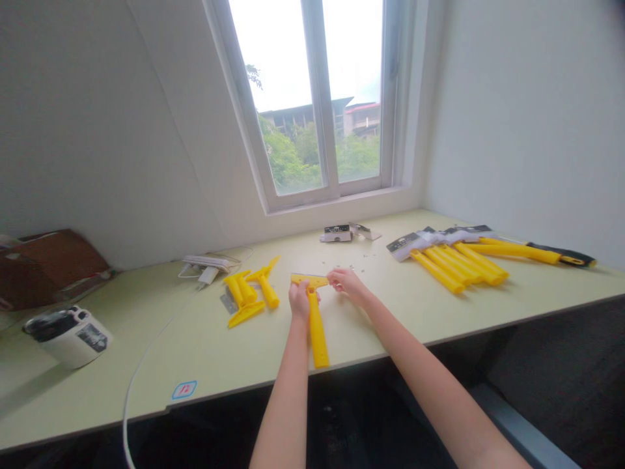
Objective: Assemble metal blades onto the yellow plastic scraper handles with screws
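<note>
A yellow scraper [318, 332] is gripped near its head by my left hand [299, 301], its handle slanting down toward the table's front edge. A thin metallic strip shows along the top of its wide head. At the head's right end, the fingers of my right hand [347, 284] are pinched together; whatever they hold is too small to make out. Tiny bits [362, 270] lie scattered on the table behind my right hand. Left of my hands rests a loose group of yellow scrapers [267, 290], with a grey flat piece [228, 301] partly under them.
Carded yellow scrapers [444, 268] and a black-and-yellow tool [551, 253] lie at the right. Small boxes [338, 233] stand by the window. At left are a power strip [209, 267], a white cable [141, 355], a mug [73, 342] and a brown box [53, 267]. The table [234, 365] ends in front.
</note>
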`<act>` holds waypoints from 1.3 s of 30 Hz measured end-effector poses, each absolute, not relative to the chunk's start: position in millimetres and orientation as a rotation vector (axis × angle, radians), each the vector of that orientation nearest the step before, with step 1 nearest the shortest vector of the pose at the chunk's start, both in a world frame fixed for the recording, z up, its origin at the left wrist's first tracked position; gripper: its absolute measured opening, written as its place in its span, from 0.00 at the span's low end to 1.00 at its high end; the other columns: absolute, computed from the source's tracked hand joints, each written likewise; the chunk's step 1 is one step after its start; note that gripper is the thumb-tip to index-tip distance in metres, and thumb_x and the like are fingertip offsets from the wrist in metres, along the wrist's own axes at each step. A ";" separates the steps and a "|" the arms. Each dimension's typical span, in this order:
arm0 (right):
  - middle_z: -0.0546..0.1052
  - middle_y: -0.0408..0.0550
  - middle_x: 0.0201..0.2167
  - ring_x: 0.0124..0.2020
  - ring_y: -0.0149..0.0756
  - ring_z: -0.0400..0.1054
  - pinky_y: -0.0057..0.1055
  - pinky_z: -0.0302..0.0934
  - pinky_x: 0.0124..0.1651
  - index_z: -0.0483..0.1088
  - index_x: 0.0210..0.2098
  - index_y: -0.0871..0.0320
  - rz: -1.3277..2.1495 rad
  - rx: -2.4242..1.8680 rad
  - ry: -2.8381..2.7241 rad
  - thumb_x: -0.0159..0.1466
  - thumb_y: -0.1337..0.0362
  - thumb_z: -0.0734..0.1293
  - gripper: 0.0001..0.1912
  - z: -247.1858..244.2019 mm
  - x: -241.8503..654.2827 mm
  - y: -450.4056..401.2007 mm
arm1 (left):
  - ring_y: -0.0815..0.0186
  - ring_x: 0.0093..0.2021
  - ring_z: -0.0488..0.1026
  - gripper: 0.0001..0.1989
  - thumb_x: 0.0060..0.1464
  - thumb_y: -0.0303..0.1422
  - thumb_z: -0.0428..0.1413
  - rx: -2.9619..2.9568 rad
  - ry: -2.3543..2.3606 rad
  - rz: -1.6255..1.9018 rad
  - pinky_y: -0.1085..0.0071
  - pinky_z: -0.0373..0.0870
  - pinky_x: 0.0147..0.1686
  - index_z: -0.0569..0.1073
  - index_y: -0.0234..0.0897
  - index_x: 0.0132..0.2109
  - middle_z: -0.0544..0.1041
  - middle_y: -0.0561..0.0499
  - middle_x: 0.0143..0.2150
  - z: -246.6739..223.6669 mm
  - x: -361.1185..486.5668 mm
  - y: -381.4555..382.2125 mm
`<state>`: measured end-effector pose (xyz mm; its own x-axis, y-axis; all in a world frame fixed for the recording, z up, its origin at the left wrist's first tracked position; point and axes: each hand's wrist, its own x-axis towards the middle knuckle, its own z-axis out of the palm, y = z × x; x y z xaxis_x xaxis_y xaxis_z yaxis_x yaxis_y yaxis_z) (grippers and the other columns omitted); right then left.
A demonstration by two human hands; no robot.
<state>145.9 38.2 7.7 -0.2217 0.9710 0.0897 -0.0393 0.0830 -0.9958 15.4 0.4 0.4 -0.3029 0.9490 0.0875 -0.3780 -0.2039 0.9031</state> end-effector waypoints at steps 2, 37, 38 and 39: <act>0.60 0.38 0.13 0.16 0.23 0.50 0.25 0.43 0.21 0.61 0.14 0.60 1.332 -0.975 -1.378 0.45 0.67 0.61 0.05 7.5 146.4 39.5 | 0.70 0.11 0.61 0.10 0.40 0.35 0.51 0.848 1.008 1.693 0.76 0.55 0.12 0.59 0.37 0.31 0.63 0.59 0.13 0.4 15.7 0.3; 0.73 0.48 0.34 0.31 0.32 0.65 0.28 0.58 0.32 0.73 0.34 0.57 0.892 -0.895 -1.651 0.50 0.57 0.67 0.14 10.2 145.3 35.0 | 0.71 0.11 0.62 0.14 0.41 0.38 0.54 0.959 1.071 1.606 0.76 0.56 0.12 0.61 0.36 0.34 0.64 0.59 0.16 -1.7 15.7 0.8; 0.73 0.48 0.35 0.33 0.33 0.65 0.28 0.58 0.33 0.73 0.33 0.57 0.838 -0.864 -1.690 0.50 0.57 0.67 0.13 9.4 144.5 34.9 | 0.71 0.11 0.63 0.14 0.41 0.38 0.54 0.969 1.087 1.600 0.76 0.56 0.12 0.62 0.35 0.34 0.64 0.59 0.16 -1.9 16.0 0.8; 0.73 0.48 0.34 0.33 0.33 0.65 0.28 0.58 0.32 0.73 0.32 0.57 0.802 -0.846 -1.732 0.50 0.58 0.67 0.12 8.6 143.8 34.7 | 0.71 0.11 0.63 0.15 0.41 0.39 0.54 0.977 1.098 1.596 0.76 0.57 0.12 0.62 0.35 0.34 0.65 0.59 0.16 -2.1 16.4 0.8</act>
<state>143.8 34.7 8.6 -0.2490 0.8360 0.4890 0.1682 0.5345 -0.8282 16.4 0.8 -2.1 -0.2472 0.9638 0.0998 -0.2512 -0.1632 0.9541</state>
